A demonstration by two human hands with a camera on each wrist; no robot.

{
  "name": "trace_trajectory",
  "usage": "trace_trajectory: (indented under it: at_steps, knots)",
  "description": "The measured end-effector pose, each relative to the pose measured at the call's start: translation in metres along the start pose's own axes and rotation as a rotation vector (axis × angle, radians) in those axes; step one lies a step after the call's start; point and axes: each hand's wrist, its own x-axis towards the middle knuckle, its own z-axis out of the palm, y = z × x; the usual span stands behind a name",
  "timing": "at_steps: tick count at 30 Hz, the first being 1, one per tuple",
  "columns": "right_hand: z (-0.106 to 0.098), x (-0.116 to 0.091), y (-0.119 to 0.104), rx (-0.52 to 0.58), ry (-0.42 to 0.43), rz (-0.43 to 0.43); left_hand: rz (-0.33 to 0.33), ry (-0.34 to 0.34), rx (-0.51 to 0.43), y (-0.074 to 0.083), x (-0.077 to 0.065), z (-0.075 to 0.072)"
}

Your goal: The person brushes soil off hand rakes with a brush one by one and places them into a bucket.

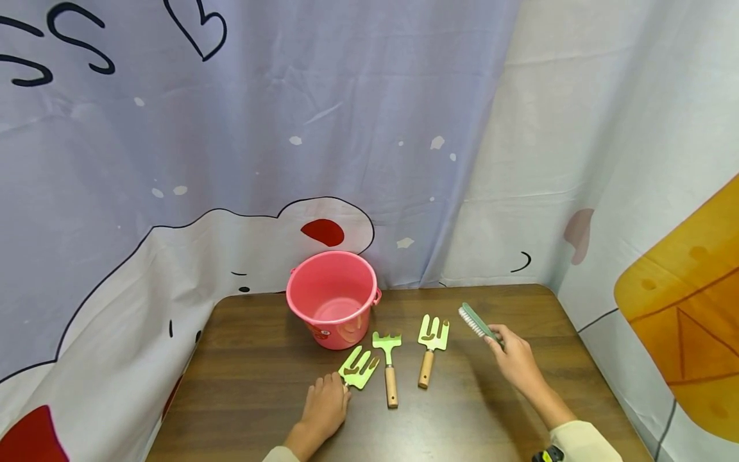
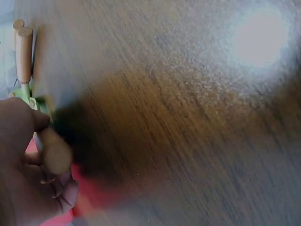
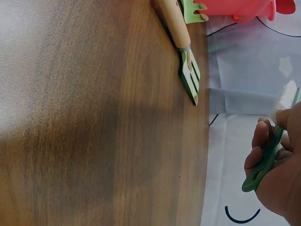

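My left hand (image 1: 324, 404) grips the wooden handle (image 2: 57, 157) of a small garden fork (image 1: 358, 369) with green tines, in front of the bucket. In my right hand (image 1: 516, 359) is a green brush (image 1: 476, 320) with white bristles, raised at the right side of the table; its looped handle end (image 3: 254, 182) shows below the fingers in the right wrist view. A small green rake (image 1: 387, 343) with a wooden handle lies just right of the left hand's fork. Another green fork (image 1: 433, 333) lies farther right, between the two hands.
A pink bucket (image 1: 364, 321) stands upright at the back of the brown wooden table (image 1: 242, 359). Printed curtains (image 1: 392, 128) hang behind and beside the table, close to its back edge.
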Motion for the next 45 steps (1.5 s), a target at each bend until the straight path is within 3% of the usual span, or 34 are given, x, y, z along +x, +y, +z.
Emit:
trace_trajectory:
  at_steps: [5,12,22,34,45]
  knots:
    - [0.001,-0.001,0.001,-0.008,0.001,0.004,-0.035,0.024,-0.033,0.0,0.003,0.001]
    - [0.002,0.0,0.001,-0.001,0.004,0.004,-0.031,0.092,0.026,0.002,0.002,-0.005]
    - [-0.001,0.002,0.0,-0.016,-0.009,0.026,-0.049,0.053,0.077,0.005,0.008,-0.01]
    - [-0.002,0.002,-0.001,-0.014,-0.002,-0.004,0.072,0.077,0.153,0.012,0.017,-0.028]
    - [-0.002,0.001,-0.011,0.009,0.0,-0.061,0.175,0.155,0.188,0.024,0.023,-0.042]
